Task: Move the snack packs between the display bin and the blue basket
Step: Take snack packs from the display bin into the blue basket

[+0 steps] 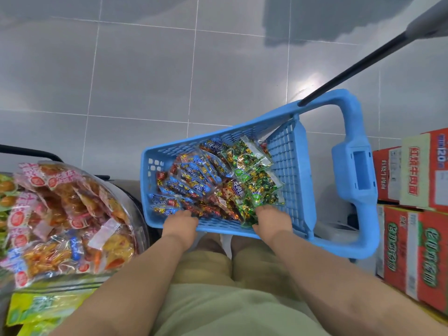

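Note:
The blue basket (pixel 288 151) stands on the floor in front of me, holding several snack packs. Blue-and-red packs (pixel 194 180) lie on its left side and green packs (pixel 254 180) on its right. My left hand (pixel 180 223) reaches over the near rim into the blue-and-red packs, fingertips hidden among them. My right hand (pixel 272 220) is down at the near end of a green pack (pixel 249 214) and seems to grip it; the fingers are hidden. The round clear display bin (pixel 139 214) at the left is heaped with pink and orange snack packs (pixel 65 214).
Red and green cartons (pixel 412 251) are stacked at the right, close to the basket's blue handle (pixel 356 170). A dark pole (pixel 351 69) slants from the basket's far rim to the upper right. Grey tiled floor lies beyond. Yellow-green packs (pixel 41 309) sit under the bin.

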Demonstrator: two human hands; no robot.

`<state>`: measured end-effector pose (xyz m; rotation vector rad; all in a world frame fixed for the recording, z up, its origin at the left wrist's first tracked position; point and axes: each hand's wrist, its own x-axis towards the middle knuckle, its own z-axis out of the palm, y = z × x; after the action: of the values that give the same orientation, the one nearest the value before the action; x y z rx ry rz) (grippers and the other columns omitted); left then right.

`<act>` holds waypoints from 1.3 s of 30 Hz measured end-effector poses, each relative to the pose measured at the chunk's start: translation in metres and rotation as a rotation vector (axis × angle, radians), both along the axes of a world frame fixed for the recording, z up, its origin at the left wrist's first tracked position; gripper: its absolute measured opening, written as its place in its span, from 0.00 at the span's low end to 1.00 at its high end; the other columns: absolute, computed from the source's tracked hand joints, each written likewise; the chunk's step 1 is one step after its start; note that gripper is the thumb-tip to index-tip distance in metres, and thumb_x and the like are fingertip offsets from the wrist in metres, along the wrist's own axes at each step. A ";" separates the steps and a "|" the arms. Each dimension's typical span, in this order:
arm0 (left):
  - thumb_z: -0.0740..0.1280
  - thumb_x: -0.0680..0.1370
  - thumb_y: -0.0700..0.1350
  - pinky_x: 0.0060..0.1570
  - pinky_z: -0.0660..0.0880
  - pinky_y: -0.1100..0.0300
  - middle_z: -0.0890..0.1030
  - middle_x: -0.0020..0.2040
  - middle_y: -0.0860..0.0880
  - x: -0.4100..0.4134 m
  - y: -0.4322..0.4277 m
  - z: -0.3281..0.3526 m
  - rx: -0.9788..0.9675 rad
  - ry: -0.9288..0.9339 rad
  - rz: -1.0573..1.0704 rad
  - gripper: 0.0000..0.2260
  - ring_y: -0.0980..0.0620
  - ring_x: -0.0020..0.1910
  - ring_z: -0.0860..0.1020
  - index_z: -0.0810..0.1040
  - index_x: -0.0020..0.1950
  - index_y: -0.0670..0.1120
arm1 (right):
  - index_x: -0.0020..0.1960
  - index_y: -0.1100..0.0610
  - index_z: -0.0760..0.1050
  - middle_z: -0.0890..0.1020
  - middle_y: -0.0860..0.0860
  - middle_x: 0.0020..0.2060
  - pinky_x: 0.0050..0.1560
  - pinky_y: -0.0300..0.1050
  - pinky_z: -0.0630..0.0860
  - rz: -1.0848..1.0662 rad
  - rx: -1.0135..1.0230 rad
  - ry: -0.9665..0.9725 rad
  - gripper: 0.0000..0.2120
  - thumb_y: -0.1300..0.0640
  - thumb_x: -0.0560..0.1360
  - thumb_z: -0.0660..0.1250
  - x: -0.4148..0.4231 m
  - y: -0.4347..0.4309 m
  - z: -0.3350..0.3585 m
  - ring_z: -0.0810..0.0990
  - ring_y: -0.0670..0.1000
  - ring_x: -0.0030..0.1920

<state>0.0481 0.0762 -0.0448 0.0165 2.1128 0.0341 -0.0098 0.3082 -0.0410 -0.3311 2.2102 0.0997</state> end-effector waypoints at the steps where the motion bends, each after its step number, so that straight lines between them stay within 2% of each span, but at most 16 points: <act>1: 0.60 0.80 0.46 0.59 0.70 0.52 0.73 0.60 0.46 -0.001 0.002 -0.003 0.016 0.005 -0.031 0.13 0.45 0.62 0.70 0.75 0.64 0.48 | 0.62 0.54 0.70 0.75 0.53 0.57 0.53 0.49 0.73 -0.013 0.026 0.010 0.16 0.53 0.75 0.64 0.000 -0.001 -0.002 0.74 0.55 0.57; 7: 0.61 0.80 0.47 0.57 0.74 0.51 0.74 0.62 0.46 0.002 0.011 -0.017 0.154 -0.052 0.181 0.15 0.45 0.60 0.74 0.74 0.66 0.49 | 0.54 0.56 0.76 0.76 0.53 0.52 0.51 0.46 0.69 0.017 0.037 0.156 0.11 0.62 0.74 0.62 0.000 -0.002 -0.010 0.75 0.55 0.52; 9: 0.61 0.79 0.48 0.57 0.74 0.52 0.74 0.62 0.47 0.005 0.009 -0.020 0.165 -0.028 0.197 0.16 0.45 0.59 0.73 0.74 0.67 0.50 | 0.52 0.58 0.77 0.76 0.54 0.50 0.47 0.45 0.68 -0.048 -0.101 0.220 0.09 0.62 0.74 0.60 0.003 0.002 -0.008 0.74 0.56 0.51; 12: 0.62 0.79 0.49 0.60 0.72 0.52 0.73 0.65 0.46 0.007 0.007 -0.022 0.182 -0.026 0.216 0.18 0.45 0.62 0.72 0.72 0.69 0.50 | 0.46 0.62 0.74 0.76 0.57 0.43 0.36 0.46 0.67 -0.172 -0.351 0.364 0.06 0.63 0.76 0.59 0.009 0.006 0.005 0.74 0.58 0.41; 15: 0.65 0.78 0.48 0.63 0.70 0.52 0.71 0.67 0.44 0.005 0.007 -0.021 0.211 -0.053 0.271 0.21 0.44 0.65 0.71 0.70 0.71 0.49 | 0.49 0.62 0.74 0.79 0.56 0.41 0.36 0.50 0.72 -0.277 -0.503 0.395 0.08 0.59 0.79 0.60 0.010 0.007 0.019 0.76 0.58 0.39; 17: 0.69 0.75 0.49 0.65 0.68 0.53 0.70 0.69 0.44 0.002 0.007 -0.017 0.298 -0.042 0.377 0.26 0.45 0.67 0.70 0.68 0.72 0.47 | 0.50 0.58 0.76 0.82 0.54 0.44 0.39 0.50 0.76 -0.378 -0.638 0.357 0.07 0.56 0.78 0.63 0.007 0.004 0.027 0.79 0.56 0.41; 19: 0.75 0.71 0.51 0.66 0.67 0.57 0.70 0.69 0.48 -0.003 0.009 -0.008 0.479 0.001 0.575 0.34 0.48 0.68 0.69 0.66 0.73 0.47 | 0.47 0.53 0.77 0.83 0.50 0.43 0.45 0.48 0.78 -0.569 -0.763 0.294 0.02 0.56 0.76 0.67 0.000 -0.003 0.034 0.81 0.52 0.43; 22: 0.80 0.65 0.49 0.52 0.67 0.77 0.73 0.56 0.64 -0.019 0.015 0.010 0.723 0.136 0.915 0.31 0.58 0.59 0.72 0.70 0.63 0.57 | 0.38 0.44 0.76 0.82 0.42 0.37 0.46 0.40 0.76 -0.861 -0.902 0.130 0.09 0.56 0.73 0.71 -0.015 -0.015 0.042 0.80 0.42 0.42; 23: 0.80 0.64 0.48 0.47 0.66 0.79 0.72 0.53 0.66 -0.026 0.017 0.014 0.771 0.164 0.988 0.29 0.58 0.59 0.73 0.70 0.60 0.58 | 0.38 0.44 0.76 0.82 0.42 0.36 0.44 0.38 0.76 -0.910 -0.923 0.059 0.08 0.56 0.72 0.72 -0.021 -0.018 0.044 0.80 0.40 0.40; 24: 0.80 0.65 0.48 0.47 0.66 0.78 0.72 0.54 0.67 -0.033 0.017 0.018 0.797 0.163 1.041 0.29 0.57 0.60 0.72 0.71 0.60 0.57 | 0.38 0.45 0.77 0.82 0.42 0.35 0.42 0.36 0.76 -0.929 -0.937 -0.004 0.07 0.55 0.72 0.72 -0.025 -0.021 0.045 0.79 0.39 0.38; 26: 0.78 0.65 0.51 0.54 0.66 0.70 0.72 0.62 0.60 -0.046 0.016 0.023 0.806 0.136 1.085 0.35 0.55 0.65 0.69 0.69 0.70 0.50 | 0.38 0.46 0.78 0.82 0.40 0.34 0.36 0.32 0.75 -0.948 -0.965 -0.116 0.06 0.54 0.71 0.73 -0.033 -0.026 0.045 0.78 0.38 0.33; 29: 0.77 0.60 0.57 0.59 0.64 0.61 0.65 0.75 0.48 -0.058 0.010 0.022 0.802 0.085 1.116 0.48 0.48 0.72 0.64 0.62 0.76 0.44 | 0.40 0.48 0.78 0.84 0.41 0.38 0.33 0.31 0.75 -1.011 -0.970 -0.253 0.04 0.53 0.73 0.71 -0.044 -0.030 0.038 0.81 0.37 0.37; 31: 0.77 0.61 0.57 0.61 0.63 0.58 0.62 0.76 0.46 -0.058 0.006 0.019 0.800 0.053 1.138 0.49 0.47 0.73 0.63 0.60 0.77 0.45 | 0.45 0.51 0.78 0.85 0.47 0.45 0.35 0.38 0.77 -1.146 -0.915 -0.194 0.01 0.55 0.76 0.67 -0.050 -0.029 0.027 0.83 0.44 0.43; 33: 0.76 0.67 0.53 0.65 0.62 0.53 0.59 0.77 0.45 -0.053 0.000 0.013 0.784 0.033 1.213 0.45 0.46 0.75 0.60 0.57 0.77 0.45 | 0.53 0.54 0.76 0.81 0.53 0.55 0.43 0.44 0.77 -1.154 -0.637 0.074 0.07 0.60 0.76 0.65 -0.059 -0.022 0.010 0.80 0.50 0.47; 35: 0.74 0.70 0.53 0.68 0.61 0.48 0.57 0.78 0.44 -0.047 -0.004 0.005 0.764 0.012 1.334 0.43 0.45 0.75 0.58 0.55 0.78 0.46 | 0.65 0.56 0.71 0.75 0.56 0.62 0.53 0.49 0.76 -1.068 -0.344 0.204 0.19 0.60 0.75 0.64 -0.065 -0.010 -0.006 0.78 0.56 0.54; 39: 0.74 0.71 0.55 0.67 0.62 0.45 0.60 0.77 0.45 -0.036 -0.007 -0.007 0.617 0.104 1.489 0.42 0.43 0.73 0.63 0.56 0.78 0.46 | 0.72 0.58 0.62 0.73 0.60 0.65 0.59 0.50 0.74 -0.781 -0.084 0.033 0.28 0.50 0.76 0.65 -0.071 -0.004 -0.023 0.73 0.60 0.62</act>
<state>0.0125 0.0689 -0.0518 -1.1718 1.6700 1.5416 -0.0805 0.3042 -0.0643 0.5008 2.2279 -0.4136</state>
